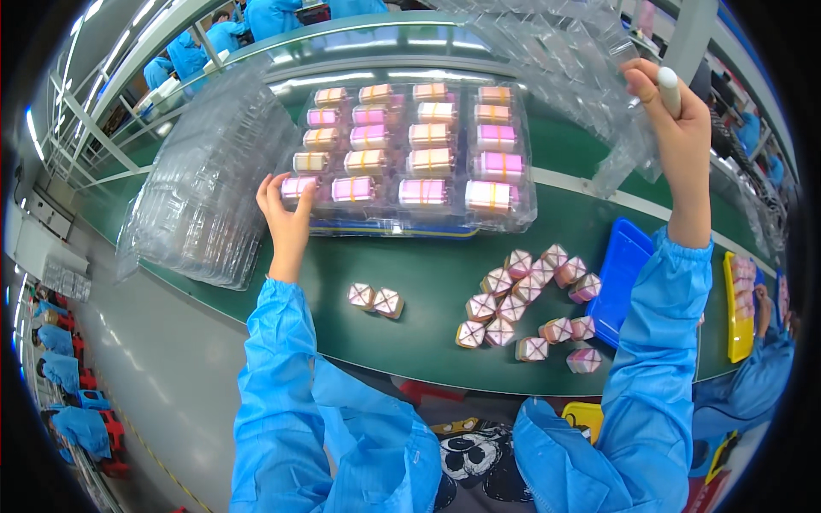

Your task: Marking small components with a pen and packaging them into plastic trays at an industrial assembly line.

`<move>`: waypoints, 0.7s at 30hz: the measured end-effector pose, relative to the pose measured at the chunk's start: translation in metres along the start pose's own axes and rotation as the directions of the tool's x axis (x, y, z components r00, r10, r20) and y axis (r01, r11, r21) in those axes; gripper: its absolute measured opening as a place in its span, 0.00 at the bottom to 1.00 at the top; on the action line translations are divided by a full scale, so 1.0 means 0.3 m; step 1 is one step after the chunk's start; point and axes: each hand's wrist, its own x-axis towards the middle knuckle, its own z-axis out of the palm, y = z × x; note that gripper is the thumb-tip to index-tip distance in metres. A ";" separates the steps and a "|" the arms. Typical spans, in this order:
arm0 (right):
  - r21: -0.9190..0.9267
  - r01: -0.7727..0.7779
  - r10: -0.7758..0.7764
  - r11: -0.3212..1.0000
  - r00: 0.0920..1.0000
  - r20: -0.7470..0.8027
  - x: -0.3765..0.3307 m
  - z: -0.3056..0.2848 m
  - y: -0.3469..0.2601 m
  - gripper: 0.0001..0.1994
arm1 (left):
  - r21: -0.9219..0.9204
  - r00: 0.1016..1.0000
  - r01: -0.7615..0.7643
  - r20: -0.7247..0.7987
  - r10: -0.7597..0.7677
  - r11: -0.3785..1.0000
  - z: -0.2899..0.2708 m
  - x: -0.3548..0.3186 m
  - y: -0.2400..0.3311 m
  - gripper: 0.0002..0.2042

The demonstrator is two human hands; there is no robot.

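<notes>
Left hand with released fingers steadies the filled clear tray while right hand grasps a clear lid sheet; lowering it squarely seems next.

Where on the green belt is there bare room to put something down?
The green belt is bare between the filled clear tray and the two loose packs, and along the near edge below them. It is crowded right of centre, where the cluster of packs meets the blue tray.
</notes>
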 end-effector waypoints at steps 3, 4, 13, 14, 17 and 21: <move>-0.014 -0.019 0.019 1.000 1.000 0.010 -0.025 0.018 -0.021 0.13 | 0.054 0.999 0.002 0.046 -0.005 0.999 -0.010 0.022 -0.019 0.27; -0.026 -0.029 0.029 0.999 0.999 0.014 -0.028 0.022 -0.027 0.13 | 0.076 0.997 0.010 0.072 -0.016 0.997 -0.011 0.032 -0.031 0.26; -0.011 -0.062 0.062 0.998 0.998 0.013 -0.052 0.056 -0.018 0.14 | 0.215 0.982 -0.183 -0.010 0.190 0.959 -0.052 0.013 0.015 0.28; -0.008 -0.079 0.079 0.997 0.997 0.017 -0.053 0.051 -0.018 0.14 | 0.294 0.965 -0.256 0.017 0.263 0.921 -0.056 -0.001 0.056 0.27; 0.005 -0.124 0.124 0.992 0.992 0.027 -0.058 0.032 -0.026 0.14 | 0.448 0.869 -0.493 0.291 0.399 0.746 -0.038 -0.043 0.167 0.23; 0.012 -0.116 0.116 0.993 0.993 0.007 -0.069 0.018 -0.024 0.14 | 0.372 0.856 -0.506 0.322 0.403 0.778 0.013 -0.045 0.179 0.21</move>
